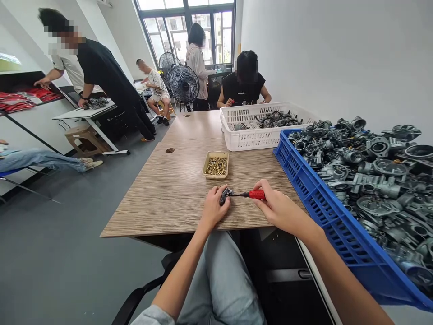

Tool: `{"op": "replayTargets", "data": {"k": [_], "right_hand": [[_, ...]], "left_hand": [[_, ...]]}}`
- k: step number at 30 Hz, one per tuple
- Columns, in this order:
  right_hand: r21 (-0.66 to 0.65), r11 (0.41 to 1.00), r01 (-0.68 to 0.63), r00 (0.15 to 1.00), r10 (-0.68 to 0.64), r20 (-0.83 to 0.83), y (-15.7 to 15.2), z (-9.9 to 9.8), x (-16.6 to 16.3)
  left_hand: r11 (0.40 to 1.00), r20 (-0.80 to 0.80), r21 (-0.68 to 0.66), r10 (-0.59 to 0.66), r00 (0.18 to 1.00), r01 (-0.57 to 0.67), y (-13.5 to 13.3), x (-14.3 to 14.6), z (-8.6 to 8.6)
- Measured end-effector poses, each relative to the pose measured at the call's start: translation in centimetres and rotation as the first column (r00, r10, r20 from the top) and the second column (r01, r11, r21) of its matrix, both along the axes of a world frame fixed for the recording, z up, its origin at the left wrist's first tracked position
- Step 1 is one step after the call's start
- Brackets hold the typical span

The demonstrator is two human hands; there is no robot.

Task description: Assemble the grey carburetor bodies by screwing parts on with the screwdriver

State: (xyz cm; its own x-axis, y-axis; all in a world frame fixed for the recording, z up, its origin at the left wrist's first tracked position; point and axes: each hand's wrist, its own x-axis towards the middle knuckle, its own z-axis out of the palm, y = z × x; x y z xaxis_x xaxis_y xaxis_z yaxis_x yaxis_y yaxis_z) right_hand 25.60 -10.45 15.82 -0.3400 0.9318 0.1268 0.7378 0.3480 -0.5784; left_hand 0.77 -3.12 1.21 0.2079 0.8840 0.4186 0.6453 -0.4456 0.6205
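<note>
Well, my L hand (215,205) has its fingers pinched on a small gray part (223,197), & my R hand (275,204) has its fingers wrapped on a red-handled screwdriver (257,194). The part is near my edge of the table (162,194), just this side of the tan tub (215,177). The thin rod (238,195) points at the part, but from far off I can't tell if it touches.

What could go bad? I think the rod might slip & poke my L fingers, b/c they're so close & the part is so small. Pushing too hard might twist the part loose, & it could fall in my lap, b/c the edge is near. A jerk fwd could bump the tub & spill the tiny brass bits (216,166), b/c it's low & pretty full. My R arm (338,264) is by the blue crate (324,223); a knock might make stuff roll off, b/c the heap is taller than the rim.

Now the boxes. The tub has lots of brass bits. The white basket (250,142), farther back on the R, has dark metal bits (279,119) on its R side & a lone piece (241,126) on its L. The crate is biggest, piled w/ gray metal parts (382,167), many w/ round holes.
</note>
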Motion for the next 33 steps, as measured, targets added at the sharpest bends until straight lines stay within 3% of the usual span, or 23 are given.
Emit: {"op": "replayTargets", "data": {"k": [14,24,33], "right_hand": [[0.056,0.979,0.195,0.952,-0.203,0.231,0.04,0.08,-0.75],[-0.020,1.000,0.005,1.000,-0.004,0.020,-0.18,0.26,0.11],[0.041,0.979,0.202,0.954,-0.206,0.219,0.18,0.35,-0.63]], "left_hand": [[1.000,-0.003,0.025,0.014,1.000,-0.014,0.08,0.08,-0.24],[1.000,0.001,0.016,0.010,1.000,-0.010,0.09,0.11,-0.16],[1.000,0.014,0.002,-0.007,1.000,0.007,0.01,0.05,0.00]]}}
